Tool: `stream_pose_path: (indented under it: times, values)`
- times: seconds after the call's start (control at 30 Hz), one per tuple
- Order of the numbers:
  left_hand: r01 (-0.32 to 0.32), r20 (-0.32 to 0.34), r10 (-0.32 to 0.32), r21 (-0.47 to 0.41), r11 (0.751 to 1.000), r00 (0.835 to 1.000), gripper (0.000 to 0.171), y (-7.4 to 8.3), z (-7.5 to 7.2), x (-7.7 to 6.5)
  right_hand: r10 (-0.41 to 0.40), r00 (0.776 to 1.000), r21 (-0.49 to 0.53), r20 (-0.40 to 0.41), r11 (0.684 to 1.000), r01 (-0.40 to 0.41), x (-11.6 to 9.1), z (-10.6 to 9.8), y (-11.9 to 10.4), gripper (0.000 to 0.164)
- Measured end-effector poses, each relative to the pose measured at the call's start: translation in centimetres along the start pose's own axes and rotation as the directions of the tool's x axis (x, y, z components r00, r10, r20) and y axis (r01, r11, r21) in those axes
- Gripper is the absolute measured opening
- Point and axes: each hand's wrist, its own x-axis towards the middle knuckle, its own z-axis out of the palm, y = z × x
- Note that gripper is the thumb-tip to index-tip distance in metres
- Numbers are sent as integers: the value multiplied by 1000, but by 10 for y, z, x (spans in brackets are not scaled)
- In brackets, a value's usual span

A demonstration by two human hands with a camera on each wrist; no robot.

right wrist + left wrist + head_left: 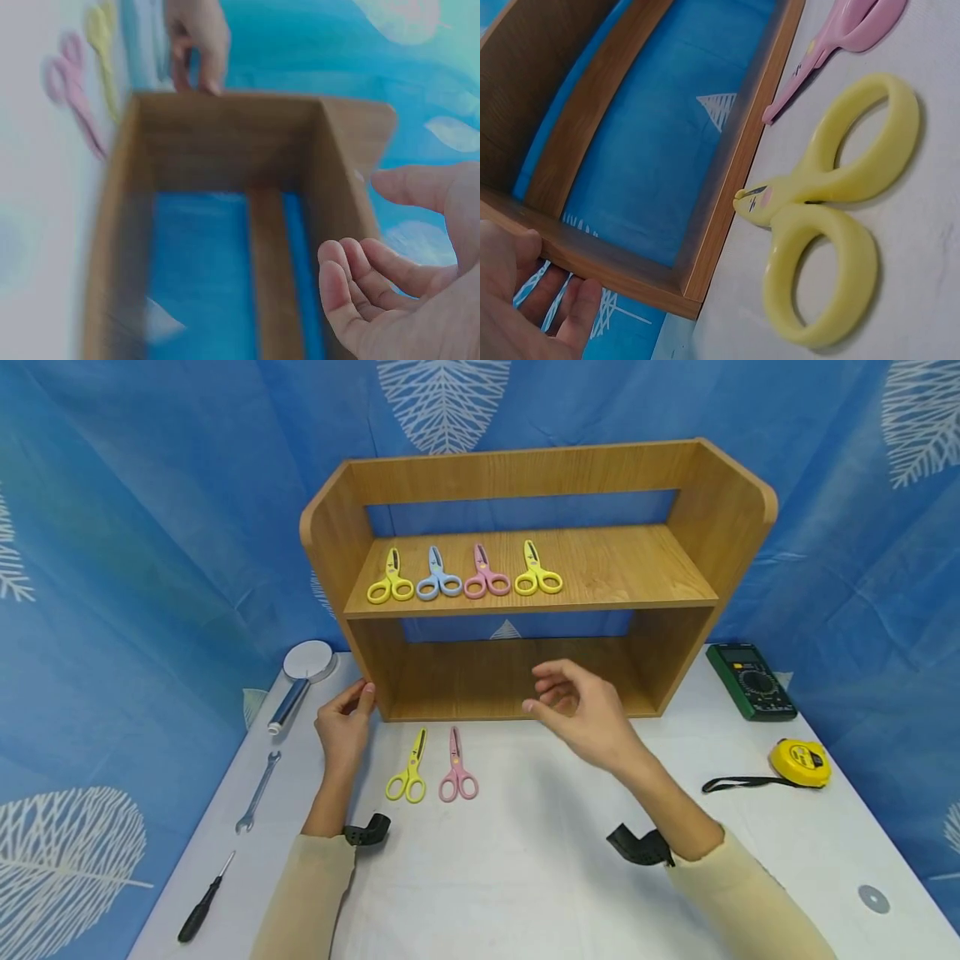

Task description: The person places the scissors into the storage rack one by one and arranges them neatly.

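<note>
A wooden two-tier shelf (525,606) stands at the back of the table. My left hand (345,722) touches the outer side of its left panel near the bottom; in the left wrist view the fingertips (587,296) meet the panel's edge. My right hand (581,710) hovers before the lower compartment, fingers loosely bent, holding nothing. Along the upper board lie yellow scissors (390,578), blue scissors (438,577), pink scissors (486,575) and another yellow pair (537,572), handles forward. On the table before the shelf are yellow scissors (410,770) and pink scissors (457,768).
Down the left side lie a white round-headed tool with a dark handle (288,706), a wrench (258,792) and a screwdriver (204,906). On the right are a green multimeter (752,683), a yellow tape measure (802,763) with a black strap, and a grey washer (873,898).
</note>
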Motion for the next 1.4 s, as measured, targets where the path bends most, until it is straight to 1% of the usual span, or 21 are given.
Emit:
stream_pose_path:
  times: [0.13,0.27,0.33,0.47,0.57,0.67,0.73,0.87,0.97,1.03,1.1,1.2,1.3,1.4]
  values:
    - [3,32,-3,-5,1000,999,32,0,-3,2,24,997,15,67,1000,-25,-17,36,15,44]
    - [26,83,-26,0,1000,996,31,1,-7,5,52,990,40,130,998,-57,-25,72,32,46]
    - [51,119,-49,-15,999,992,33,1,-10,7,65,985,47,161,996,-74,-26,89,41,47]
    - [113,196,-102,-48,992,975,37,-1,-13,12,84,972,35,219,995,-94,-28,116,57,48]
    - [161,254,-145,-41,986,956,41,-2,-15,15,104,963,11,249,994,-110,-28,131,62,50]
    - [206,288,-186,-42,978,939,43,-2,-15,16,115,960,-38,254,993,-109,-27,143,63,52]
    - [227,297,-203,-49,973,933,43,-3,-15,17,116,962,-77,248,992,-100,-26,149,62,53]
    - [235,286,-209,-58,970,935,41,-4,-15,18,113,969,-165,222,983,-77,-24,156,58,52]
    - [236,280,-210,-62,970,937,40,-6,-14,18,127,974,-205,189,975,-88,-22,158,56,41]
    - [238,280,-208,-74,969,937,40,-7,-14,17,136,976,-207,171,973,-99,-22,157,56,34]
    - [235,280,-204,-82,968,938,41,-7,-13,16,154,975,-184,161,975,-124,-22,154,55,28]
    - [233,271,-202,-88,968,941,42,-7,-12,15,177,969,-110,171,981,-160,-23,144,56,28]
    - [230,266,-201,-80,970,943,43,-7,-13,14,199,960,-1,198,979,-203,-24,130,57,31]
    - [224,259,-200,-65,972,945,43,-7,-15,13,203,957,70,207,973,-222,-28,111,53,31]
